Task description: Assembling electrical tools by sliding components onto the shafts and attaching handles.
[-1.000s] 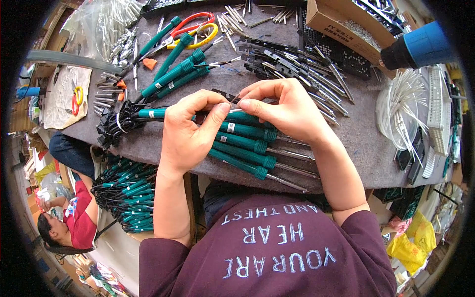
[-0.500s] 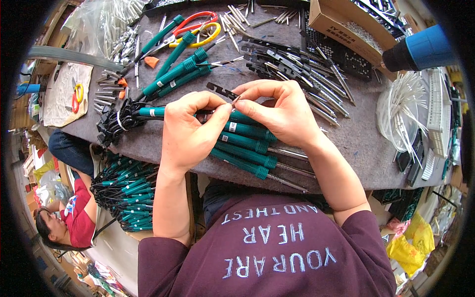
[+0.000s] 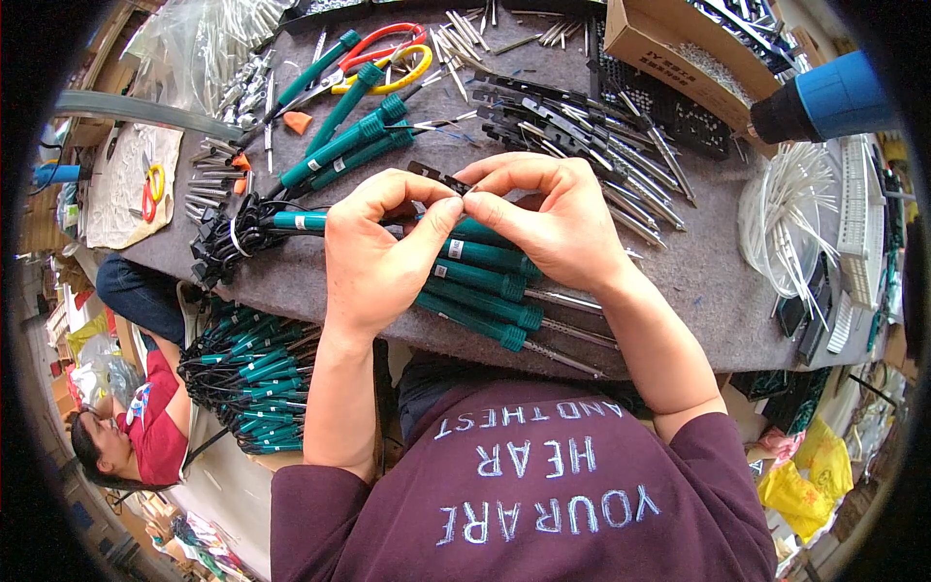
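Note:
My left hand [image 3: 378,247] and my right hand [image 3: 548,218] meet fingertip to fingertip above the bench, both closed in a pinch. A flat, black notched strip [image 3: 436,177] sticks out behind the fingertips, its right end in the grip of my right hand. What my left fingers pinch is too small and covered to make out. Below the hands lie several green-handled soldering irons [image 3: 480,281] with metal barrels pointing right. Their black cords are tied in a bundle [image 3: 233,238] at the left. More green handles [image 3: 339,155] lie just beyond my left hand.
Red and yellow-handled scissors [image 3: 383,58] lie at the back. Several metal barrels with black strips [image 3: 592,145] are piled beyond my right hand. At the right are a cardboard box [image 3: 679,68], a blue heat gun [image 3: 824,97] and white tubes [image 3: 790,213]. A seated person [image 3: 155,417] is at the left.
My left hand has shifted slightly right and up, so the fingertips now touch. A thin tip that showed between them is now covered, and the black strip has moved slightly.

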`<state>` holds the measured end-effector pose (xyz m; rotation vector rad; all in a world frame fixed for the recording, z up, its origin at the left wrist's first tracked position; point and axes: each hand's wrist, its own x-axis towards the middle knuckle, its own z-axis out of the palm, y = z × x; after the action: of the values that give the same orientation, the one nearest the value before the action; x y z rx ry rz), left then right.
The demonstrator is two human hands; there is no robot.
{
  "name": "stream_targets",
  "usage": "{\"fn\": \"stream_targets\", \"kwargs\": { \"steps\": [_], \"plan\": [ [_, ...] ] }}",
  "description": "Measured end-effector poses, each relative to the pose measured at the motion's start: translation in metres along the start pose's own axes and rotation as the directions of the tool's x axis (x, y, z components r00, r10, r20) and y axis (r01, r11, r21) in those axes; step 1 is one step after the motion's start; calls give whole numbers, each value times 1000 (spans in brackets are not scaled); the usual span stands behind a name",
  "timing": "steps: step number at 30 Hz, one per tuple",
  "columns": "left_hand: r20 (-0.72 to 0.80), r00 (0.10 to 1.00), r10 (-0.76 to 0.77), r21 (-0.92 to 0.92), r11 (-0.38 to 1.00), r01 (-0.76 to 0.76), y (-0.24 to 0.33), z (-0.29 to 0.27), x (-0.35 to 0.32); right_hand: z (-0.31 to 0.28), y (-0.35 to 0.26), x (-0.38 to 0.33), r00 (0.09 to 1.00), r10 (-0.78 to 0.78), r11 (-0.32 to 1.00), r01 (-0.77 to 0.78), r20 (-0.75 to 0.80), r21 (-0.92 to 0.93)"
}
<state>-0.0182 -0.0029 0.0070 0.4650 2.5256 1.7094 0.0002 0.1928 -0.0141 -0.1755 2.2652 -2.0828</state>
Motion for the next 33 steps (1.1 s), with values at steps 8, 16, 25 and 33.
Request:
{"fn": "stream_targets", "kwargs": {
  "steps": [8, 16, 25, 33],
  "plan": [
    [41, 988, -151, -170, 973, 156, -1, 1, -1, 3, -3, -1, 1000, 6, 1000, -5, -17, 10],
    [77, 987, -141, -216, 964, 154, 0, -1, -2, 2, -3, -1, 1000, 3, 1000, -2, -26, 30],
    [10, 999, 47, 75, 996, -48, 2, 2, -2, 0, 3, -1, 997, -69, 995, 67, -24, -73],
    [-39, 994, -102, -55, 994, 99, 6, 9, -1, 5, 5, 2, 844, -515, 771, 380, -149, -511]
  ]
}}
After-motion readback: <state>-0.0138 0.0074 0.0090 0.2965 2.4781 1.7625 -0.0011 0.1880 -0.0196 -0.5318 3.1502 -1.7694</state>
